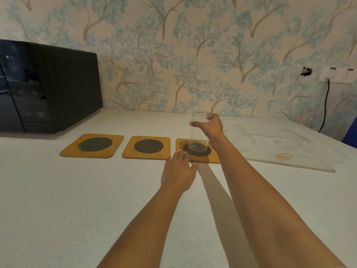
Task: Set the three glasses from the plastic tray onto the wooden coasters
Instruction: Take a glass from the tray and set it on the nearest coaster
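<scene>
Right hand: my right hand [209,125] grasps the tall clear glass [199,132] at its rim from above, fingers curled around the top edge.
Left hand: my left hand [178,170] lies flat on the counter [77,200], fingers spread loosely, the tips touching the front edge of the right coaster [214,155]; it holds nothing.
Glass position: it stands upright over the dark round pad of the right coaster; I cannot tell if the base already rests on it or is just above.
Other coasters: the middle coaster [146,147] and the left coaster [92,145] are both bare.
Plastic tray: the tray [289,151] is to the right, touching or just beside the right coaster; two more glasses [245,140] seem to lie in it, but they are very faint.
Risk, tipping: I hold the glass high at the rim, so a small sideways push when I let go can tip such a tall glass.
Risk, coaster: my left fingertips can shift the coaster under the glass.
Risk, next reach: my forearm can knock the glass as I go back to the tray.
Writing: the tray has a round yellow logo [283,156], too small to read; the black appliance [48,89] shows small unreadable marks.
</scene>
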Motion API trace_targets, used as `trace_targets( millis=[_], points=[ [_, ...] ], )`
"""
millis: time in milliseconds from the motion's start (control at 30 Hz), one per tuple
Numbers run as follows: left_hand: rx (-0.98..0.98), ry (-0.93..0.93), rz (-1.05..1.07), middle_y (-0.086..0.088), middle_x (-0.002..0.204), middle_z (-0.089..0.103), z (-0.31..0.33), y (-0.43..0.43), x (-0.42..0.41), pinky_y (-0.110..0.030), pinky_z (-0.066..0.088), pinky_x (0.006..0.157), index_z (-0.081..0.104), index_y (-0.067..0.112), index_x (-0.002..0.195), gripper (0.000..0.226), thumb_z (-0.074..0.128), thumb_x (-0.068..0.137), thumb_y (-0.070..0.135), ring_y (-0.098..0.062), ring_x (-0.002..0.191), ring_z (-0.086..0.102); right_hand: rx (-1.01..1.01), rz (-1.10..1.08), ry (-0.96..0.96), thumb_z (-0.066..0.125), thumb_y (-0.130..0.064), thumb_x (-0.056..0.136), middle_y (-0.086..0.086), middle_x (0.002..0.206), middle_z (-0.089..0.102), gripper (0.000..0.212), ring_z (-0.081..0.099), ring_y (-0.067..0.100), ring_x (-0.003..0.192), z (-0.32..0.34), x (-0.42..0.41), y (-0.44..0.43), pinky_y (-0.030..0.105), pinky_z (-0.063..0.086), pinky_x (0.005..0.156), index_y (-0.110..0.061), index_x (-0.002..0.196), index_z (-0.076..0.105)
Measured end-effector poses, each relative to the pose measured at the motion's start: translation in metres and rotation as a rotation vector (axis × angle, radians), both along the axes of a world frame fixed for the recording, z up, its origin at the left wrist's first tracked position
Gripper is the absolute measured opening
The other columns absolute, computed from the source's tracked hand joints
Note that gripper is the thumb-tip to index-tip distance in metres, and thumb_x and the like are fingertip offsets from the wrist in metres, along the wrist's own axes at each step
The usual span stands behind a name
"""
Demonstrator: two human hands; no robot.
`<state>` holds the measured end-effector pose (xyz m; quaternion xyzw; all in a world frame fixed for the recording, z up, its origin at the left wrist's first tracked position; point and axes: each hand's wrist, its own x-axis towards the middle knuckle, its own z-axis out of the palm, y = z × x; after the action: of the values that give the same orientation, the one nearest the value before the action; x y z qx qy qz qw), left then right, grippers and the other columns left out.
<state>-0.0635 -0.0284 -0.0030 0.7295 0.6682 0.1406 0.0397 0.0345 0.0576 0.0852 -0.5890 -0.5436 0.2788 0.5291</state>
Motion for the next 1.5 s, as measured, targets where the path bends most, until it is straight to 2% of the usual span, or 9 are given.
trace_targets(
  millis=[500,833,1300,1400,1500],
  points=[
    [-0.017,-0.013,0.001,-0.005,0.163,0.003,0.001,-0.001,0.0,-0.039,0.0,0.123,0.007,0.014,0.154,0.061,0.017,0.102,0.045,-0.019,0.151,0.0,-0.002,0.0,-0.024,0.084,-0.028,0.067,0.012,0.138,0.047,0.084,0.042,0.029,0.131,-0.008,-0.002,0.002,0.044,0.039,0.109,-0.007,0.136,0.041],
    [0.0,-0.012,-0.003,-0.005,0.163,0.005,0.0,-0.001,0.0,-0.039,0.001,0.123,0.009,0.014,0.153,0.06,0.018,0.102,0.044,-0.02,0.151,0.002,0.004,0.008,-0.093,0.081,-0.035,0.072,0.013,0.147,0.035,0.093,0.032,0.03,0.138,-0.005,0.0,-0.003,0.045,0.031,0.114,-0.012,0.145,0.028],
    [0.011,-0.023,-0.009,-0.005,0.163,0.006,0.0,0.001,-0.001,-0.04,0.001,0.123,0.01,0.014,0.153,0.06,0.019,0.102,0.044,-0.02,0.151,0.003,-0.063,0.062,-0.09,0.079,-0.031,0.075,0.013,0.148,0.035,0.09,0.032,0.031,0.138,-0.003,0.001,-0.004,0.046,0.032,0.114,-0.013,0.146,0.027],
    [0.041,-0.05,-0.015,-0.005,0.163,0.01,-0.001,0.002,0.0,-0.039,0.004,0.123,0.013,0.013,0.153,0.059,0.021,0.102,0.042,-0.021,0.151,0.007,-0.062,0.053,-0.106,0.075,-0.033,0.078,0.012,0.151,0.029,0.088,0.025,0.031,0.141,-0.002,0.003,-0.008,0.045,0.028,0.116,-0.014,0.147,0.023],
    [0.093,-0.08,-0.015,-0.007,0.16,0.022,-0.002,0.001,0.0,-0.039,0.012,0.123,0.023,0.011,0.151,0.055,0.026,0.102,0.038,-0.022,0.149,0.017,-0.039,0.033,-0.145,0.071,-0.03,0.082,0.01,0.152,0.024,0.083,0.02,0.03,0.142,-0.001,0.005,-0.016,0.043,0.027,0.116,-0.016,0.148,0.022]
  ],
)
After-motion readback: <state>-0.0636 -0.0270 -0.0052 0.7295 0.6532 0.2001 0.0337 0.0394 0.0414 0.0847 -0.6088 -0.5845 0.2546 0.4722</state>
